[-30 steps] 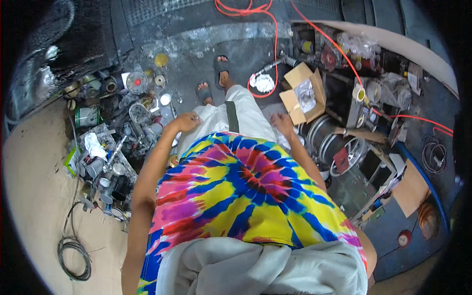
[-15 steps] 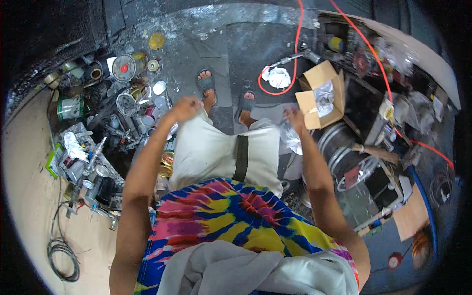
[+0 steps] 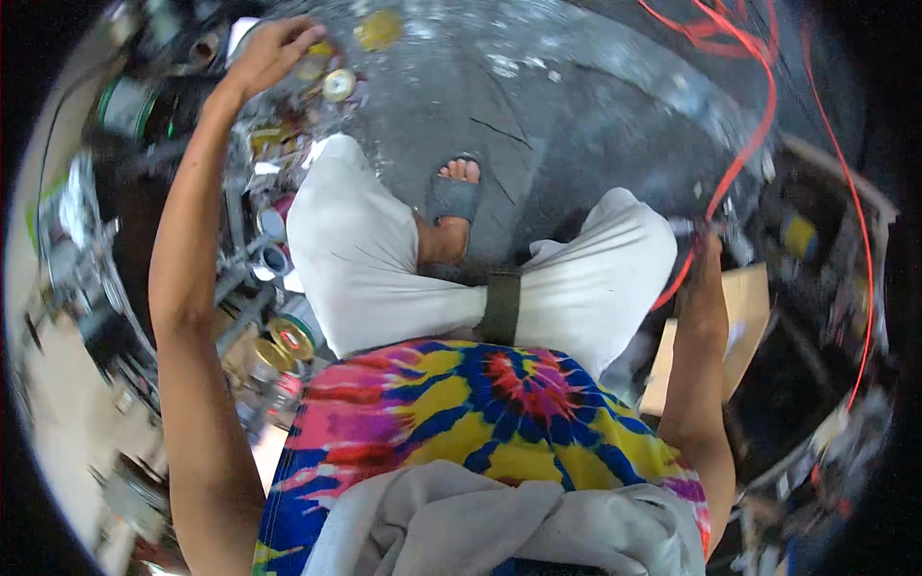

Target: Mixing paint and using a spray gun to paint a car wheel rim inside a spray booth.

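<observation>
My left hand [image 3: 277, 53] is stretched out at the upper left, over a cluster of cans. Its fingers are extended and it holds nothing. My right hand [image 3: 708, 254] is low at the right, its fingertips at a metal tool [image 3: 684, 226] attached to a red hose [image 3: 747, 134]. Blur hides whether those fingers close around the tool or the hose. Below that hand stands an open cardboard box [image 3: 744, 322], partly covered by my forearm. My knees, in white trousers [image 3: 615, 264], are bent and spread between my arms.
Cans, jars and metal parts crowd the left side, among them a gold-lidded can [image 3: 290, 338] and a round yellow lid [image 3: 378, 31]. A dark frame with clutter [image 3: 807, 235] stands at the right. My sandalled foot [image 3: 453, 197] rests on grey floor [image 3: 538, 144].
I have gone down into a crouch and turned. My left hand has left the trousers and swung up and left. My right hand has moved right, to the metal tool by the hose.
</observation>
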The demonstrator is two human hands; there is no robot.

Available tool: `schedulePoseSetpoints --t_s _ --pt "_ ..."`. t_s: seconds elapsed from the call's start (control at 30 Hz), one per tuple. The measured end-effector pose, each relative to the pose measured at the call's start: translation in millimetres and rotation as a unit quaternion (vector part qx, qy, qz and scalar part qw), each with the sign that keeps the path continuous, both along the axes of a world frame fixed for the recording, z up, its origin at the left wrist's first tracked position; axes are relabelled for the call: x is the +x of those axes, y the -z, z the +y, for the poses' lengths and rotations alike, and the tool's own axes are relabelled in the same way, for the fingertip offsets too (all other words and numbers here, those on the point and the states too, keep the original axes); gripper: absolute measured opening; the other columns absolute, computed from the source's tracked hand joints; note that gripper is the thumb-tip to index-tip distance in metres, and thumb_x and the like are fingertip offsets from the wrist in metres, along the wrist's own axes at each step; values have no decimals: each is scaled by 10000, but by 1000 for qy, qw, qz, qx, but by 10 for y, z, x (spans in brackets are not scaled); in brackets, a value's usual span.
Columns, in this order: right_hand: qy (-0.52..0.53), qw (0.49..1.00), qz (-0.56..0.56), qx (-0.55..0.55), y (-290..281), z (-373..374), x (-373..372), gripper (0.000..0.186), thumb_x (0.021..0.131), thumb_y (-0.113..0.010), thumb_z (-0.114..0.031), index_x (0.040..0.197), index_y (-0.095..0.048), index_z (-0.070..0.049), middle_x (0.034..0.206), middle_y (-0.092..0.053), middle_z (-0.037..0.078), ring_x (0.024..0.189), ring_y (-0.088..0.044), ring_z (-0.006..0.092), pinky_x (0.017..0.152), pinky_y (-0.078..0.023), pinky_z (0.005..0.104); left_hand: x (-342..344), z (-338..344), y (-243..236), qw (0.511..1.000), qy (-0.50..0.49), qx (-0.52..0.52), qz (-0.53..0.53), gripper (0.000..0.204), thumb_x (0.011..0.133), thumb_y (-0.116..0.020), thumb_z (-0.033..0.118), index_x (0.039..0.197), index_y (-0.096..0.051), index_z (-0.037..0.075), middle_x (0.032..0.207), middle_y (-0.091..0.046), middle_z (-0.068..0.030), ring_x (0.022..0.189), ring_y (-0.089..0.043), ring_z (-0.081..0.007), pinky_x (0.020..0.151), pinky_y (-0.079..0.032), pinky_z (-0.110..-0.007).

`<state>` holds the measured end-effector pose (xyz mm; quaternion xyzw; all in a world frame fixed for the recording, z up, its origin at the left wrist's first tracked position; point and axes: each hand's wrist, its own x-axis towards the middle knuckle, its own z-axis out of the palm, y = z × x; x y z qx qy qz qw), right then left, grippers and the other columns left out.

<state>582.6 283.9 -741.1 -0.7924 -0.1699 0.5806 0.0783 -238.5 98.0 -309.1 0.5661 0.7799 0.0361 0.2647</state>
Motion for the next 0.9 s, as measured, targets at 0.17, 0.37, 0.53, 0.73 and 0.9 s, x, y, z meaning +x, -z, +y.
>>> schedulePoseSetpoints --t_s 0.17,0.37,0.53,0.73,0.9 --pt "147 948 33 281 -188 727 794 234 940 -552 -162 1132 -539 -30 890 -589 97 728 -618 278 608 -541 448 615 -944 551 970 -167 58 -166 377 1010 -546 329 1121 -640 -18 1010 -690 -57 958 -614 -125 871 -489 -307" --pt "-143 836 -60 526 -382 179 -477 249 929 -555 -153 1086 -522 37 913 -612 168 801 -610 370 686 -519 467 1246 -2990 256 924 -334 101 -159 251 981 -564 200 1057 -662 -18 1011 -687 -50 941 -607 -133 889 -478 -305" --pt "-494 695 -68 518 -1816 -495 -1900 327 970 -544 -173 1247 -512 -3 1015 -676 204 873 -654 363 838 -501 430 1830 -3113 -362 765 -535 215 -287 317 1020 -544 290 1079 -696 18 949 -698 -21 842 -612 -81 784 -495 -264" --pt "-649 611 33 452 -2219 -530 -3127 262 970 -543 -230 1126 -502 -24 910 -640 301 894 -613 508 734 -466 537 2294 -3201 -710 784 -506 237 -271 323 1033 -508 289 1087 -668 13 1065 -690 -63 970 -613 -115 856 -460 -270" --pt "-670 566 78 474 -2441 -718 -3941 245 954 -564 -209 1038 -483 7 900 -621 308 863 -596 512 725 -443 544 2777 -3038 -949 808 -503 235 -197 298 1002 -563 269 1041 -674 -5 963 -669 -31 905 -576 -114 842 -429 -258"
